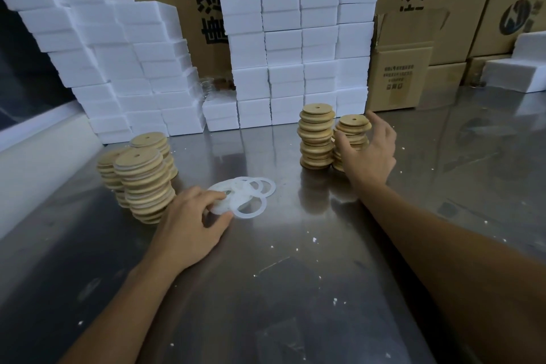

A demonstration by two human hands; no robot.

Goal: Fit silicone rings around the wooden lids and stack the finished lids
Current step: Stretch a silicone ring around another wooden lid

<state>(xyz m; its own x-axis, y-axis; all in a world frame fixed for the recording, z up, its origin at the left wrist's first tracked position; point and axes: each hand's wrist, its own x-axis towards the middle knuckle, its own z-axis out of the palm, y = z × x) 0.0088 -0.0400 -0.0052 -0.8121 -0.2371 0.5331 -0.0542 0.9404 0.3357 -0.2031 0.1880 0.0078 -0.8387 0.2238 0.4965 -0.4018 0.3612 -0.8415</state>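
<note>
Head-worn camera looks forward and down, close over the steel table (295, 289).

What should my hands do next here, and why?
Probably lift the top lid off the short stack with the right hand, whose fingers already curl around that stack. The left hand is at the rings on the table, fingers on one, so lid and ring could then meet for fitting.

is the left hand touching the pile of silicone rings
Touching. The head view shows the left hand with its fingertips resting on the near edge of the pile of silicone rings, its thumb against the nearest ring.
</note>
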